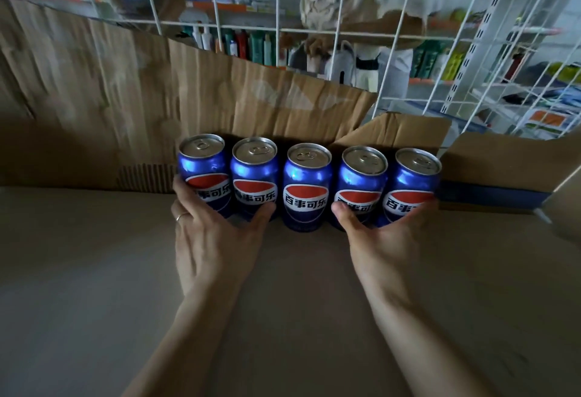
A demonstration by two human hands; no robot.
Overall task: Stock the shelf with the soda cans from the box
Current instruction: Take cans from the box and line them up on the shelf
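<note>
Left hand (213, 233): fingers spread and curved round the two leftmost cans, little-finger side against the outer flank of the first can (202, 170), thumb tip touching the lower front of the second can (254, 173). A ring (181, 216) shows on one finger. Right hand (386, 227): same posture mirrored, thumb tip on the lower front of the fourth can (361, 183), fingers reaching round the far side of the fifth can (415, 183), their tips hidden behind it. Neither hand touches the middle can (306, 186).

Five blue soda cans stand upright in one row, side by side and touching or nearly so, labels facing the person. They rest on a flat brown cardboard surface (94, 271), backed by a torn sheet of cardboard (110, 88). An open cardboard box (490, 170) sits just right of the row, flaps up; its contents are not visible.

Behind runs a white wire grid (278, 28), with blurred bottles and packets on shelves beyond, and a second person partly visible.

Judgement: the hands appear to be squaring up the row, pressing it together from both ends. Five cans look placed; how many remain in the box cannot be told, so the share left is unknown.
</note>
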